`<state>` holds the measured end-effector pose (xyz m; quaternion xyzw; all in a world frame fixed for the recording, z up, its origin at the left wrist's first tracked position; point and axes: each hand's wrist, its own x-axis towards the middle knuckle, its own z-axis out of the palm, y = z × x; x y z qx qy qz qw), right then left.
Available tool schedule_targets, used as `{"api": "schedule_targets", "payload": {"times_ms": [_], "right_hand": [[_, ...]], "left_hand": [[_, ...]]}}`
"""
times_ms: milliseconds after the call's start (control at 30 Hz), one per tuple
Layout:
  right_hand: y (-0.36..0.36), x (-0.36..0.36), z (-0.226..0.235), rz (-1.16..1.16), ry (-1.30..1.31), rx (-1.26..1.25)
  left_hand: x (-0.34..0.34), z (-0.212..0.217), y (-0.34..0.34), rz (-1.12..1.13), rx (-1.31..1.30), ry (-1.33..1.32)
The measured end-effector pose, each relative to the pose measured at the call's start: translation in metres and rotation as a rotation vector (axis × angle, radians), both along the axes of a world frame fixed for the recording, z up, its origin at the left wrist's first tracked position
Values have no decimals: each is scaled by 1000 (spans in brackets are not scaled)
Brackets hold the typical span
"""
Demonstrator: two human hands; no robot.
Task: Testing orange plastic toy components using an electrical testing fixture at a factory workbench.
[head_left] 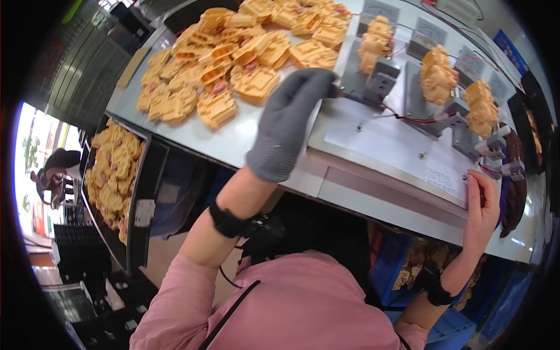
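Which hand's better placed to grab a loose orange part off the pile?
Left, probably: the gloved left hand is right beside the orange pile. The bare right hand is at the fixture plate's right end, farther away.

A broad workbench with a smooth white top (224,140) stretches across the room, and a patch of beige floor (169,259) shows below it at left. On the far left, strong white light fills a tall, bright window (24,169) with green patches in it. Above rises a grey, lined metallic wall (79,64). Lower down stand black, ribbed stacks (81,242), perhaps crates, though blurred.
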<state>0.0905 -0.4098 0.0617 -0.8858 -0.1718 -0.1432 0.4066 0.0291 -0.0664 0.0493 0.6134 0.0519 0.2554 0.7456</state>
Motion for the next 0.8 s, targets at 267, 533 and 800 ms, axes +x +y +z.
{"api": "schedule_targets", "payload": {"times_ms": [267, 533, 800], "right_hand": [[-9, 8, 4, 10, 59, -86], [-4, 11, 7, 112, -52, -94], [-1, 7, 10, 73, 32, -8]], "left_hand": [[-1, -10, -13, -38, 62, -32], [-13, -12, -6, -144, 469, 46], [-3, 18, -15, -85, 717, 201]]}}
